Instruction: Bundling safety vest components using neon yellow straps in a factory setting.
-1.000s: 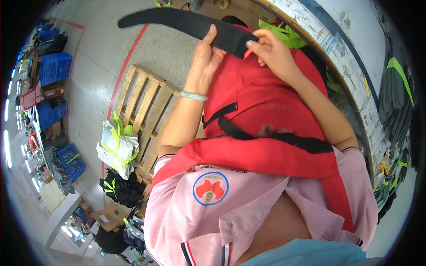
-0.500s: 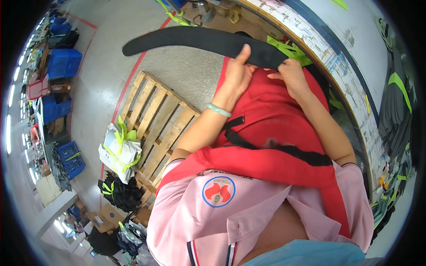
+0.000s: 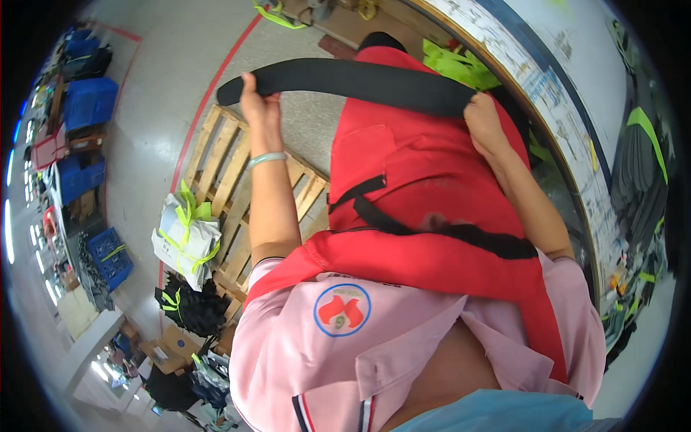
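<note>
A long, curved black strip [image 3: 360, 78], with the look of stiff cloth or padding, is stretched in front of me across the lap of my red apron [image 3: 432, 180]. My left hand [image 3: 260, 108] grips it close to its left end, thumb on top and fingers underneath. At the right end, my right hand [image 3: 485, 122] is closed in a fist around the strip. The fingertips of the right hand are mostly hidden. A pale green bangle [image 3: 266, 159] circles my left wrist.
To the right runs a worn white table [image 3: 561, 122] with bundled dark strips [image 3: 639, 180] on it. On the left floor lie a wooden pallet [image 3: 234, 180], a white package [image 3: 186, 234] tied with yellow-green strips, and a black bundle [image 3: 193, 306]. Blue crates [image 3: 90, 101] stand farther left.
My left hand has slid from the strip's middle out to the left, near its end. The right hand stays at the right end. The strip is now held taut between both hands.
</note>
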{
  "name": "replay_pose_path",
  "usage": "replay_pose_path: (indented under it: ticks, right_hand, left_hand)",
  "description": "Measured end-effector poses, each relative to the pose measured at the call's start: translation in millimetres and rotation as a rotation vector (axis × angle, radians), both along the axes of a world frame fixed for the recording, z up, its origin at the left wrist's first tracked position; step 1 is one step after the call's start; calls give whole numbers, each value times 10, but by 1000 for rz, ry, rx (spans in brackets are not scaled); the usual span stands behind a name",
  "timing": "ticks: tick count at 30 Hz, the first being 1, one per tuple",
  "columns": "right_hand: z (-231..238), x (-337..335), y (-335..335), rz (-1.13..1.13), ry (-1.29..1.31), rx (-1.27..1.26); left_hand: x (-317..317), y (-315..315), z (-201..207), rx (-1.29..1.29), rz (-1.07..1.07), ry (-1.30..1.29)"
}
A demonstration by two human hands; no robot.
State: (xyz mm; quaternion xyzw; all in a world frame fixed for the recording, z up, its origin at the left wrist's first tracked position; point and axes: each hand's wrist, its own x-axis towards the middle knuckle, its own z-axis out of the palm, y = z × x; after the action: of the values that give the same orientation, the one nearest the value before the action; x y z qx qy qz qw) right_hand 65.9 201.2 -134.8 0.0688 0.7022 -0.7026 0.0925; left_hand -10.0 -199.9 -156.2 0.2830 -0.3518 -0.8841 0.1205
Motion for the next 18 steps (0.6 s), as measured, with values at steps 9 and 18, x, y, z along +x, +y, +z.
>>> replay_pose_path:
  ticks: [9,18]
  right_hand:
    - [466,202,-137,69,-89,-147]
    - [548,175,-173,77,-101,-41]
  left_hand:
    - [-4,-131,-115,-24,76,-69]
    - [-36,-116,-268,85,32,-26]
